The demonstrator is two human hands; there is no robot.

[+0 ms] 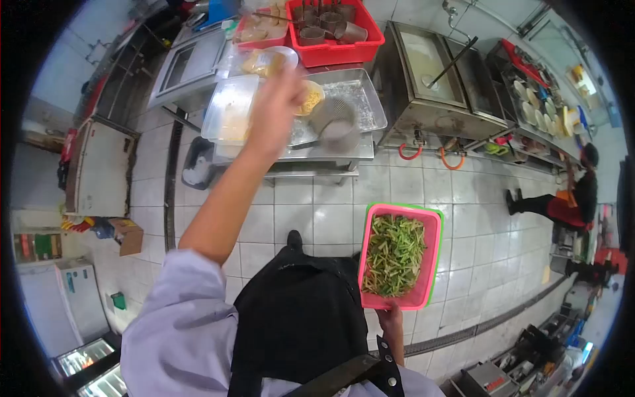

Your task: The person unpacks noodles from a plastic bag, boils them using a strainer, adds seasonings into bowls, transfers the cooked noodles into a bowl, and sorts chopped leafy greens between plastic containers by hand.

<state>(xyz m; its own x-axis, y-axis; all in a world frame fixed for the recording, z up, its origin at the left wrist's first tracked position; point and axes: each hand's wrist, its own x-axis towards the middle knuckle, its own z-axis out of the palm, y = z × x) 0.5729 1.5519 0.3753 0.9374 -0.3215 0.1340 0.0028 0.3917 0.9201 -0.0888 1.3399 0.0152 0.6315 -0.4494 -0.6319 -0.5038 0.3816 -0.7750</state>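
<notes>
My left hand (281, 99) is stretched out over the steel table, smeared by motion, so its fingers cannot be made out. Just right of it, a mesh strainer basket (334, 122) stands in a shallow metal tray (367, 92), also blurred. A bowl of yellow shreds (311, 99) is partly behind the hand. To the left lies a translucent plastic tray (221, 109). My right hand (391, 317) grips the near rim of a pink basket (415, 298) at my right side. Cut green vegetable stalks (395, 255) fill much of it, and a green rim shows around its outside.
A red bin (337, 54) with several mesh strainers stands behind the metal tray. Right of the table is a steel cooker (423, 66) with pale liquid. A person (579, 192) stands far right by a counter with dishes. A black bin (197, 162) is under the table's left.
</notes>
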